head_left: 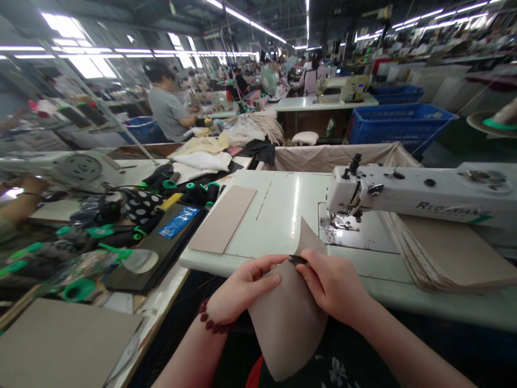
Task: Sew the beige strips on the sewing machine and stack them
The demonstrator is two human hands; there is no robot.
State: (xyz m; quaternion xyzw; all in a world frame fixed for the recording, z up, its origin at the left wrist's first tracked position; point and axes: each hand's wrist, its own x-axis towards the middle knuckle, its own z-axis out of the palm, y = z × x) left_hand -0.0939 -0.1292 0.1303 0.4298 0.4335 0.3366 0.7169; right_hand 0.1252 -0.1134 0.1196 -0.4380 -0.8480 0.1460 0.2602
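A beige sheet of leather-like material (291, 323) hangs bent over the front edge of the sewing table, one pointed corner rising behind my hands. My left hand (253, 285), with a dark red bead bracelet at the wrist, pinches the sheet's upper edge between thumb and fingers. My right hand (333, 283) is closed around a small dark tool (298, 260), whose tip meets the sheet's edge beside my left fingertips. Its exact kind is mostly hidden by the fingers. Just beyond stands a white sewing machine (404, 188), its needle area right of the raised corner.
A flat beige panel (224, 218) lies on the table's left. Stacked beige sheets (452, 253) sit under the machine arm. Thread spools (78, 290), a blue packet (178, 222) and another beige panel (67, 345) cover the left bench. A co-worker (167, 108) sits beyond; blue crates (398, 126) stand behind.
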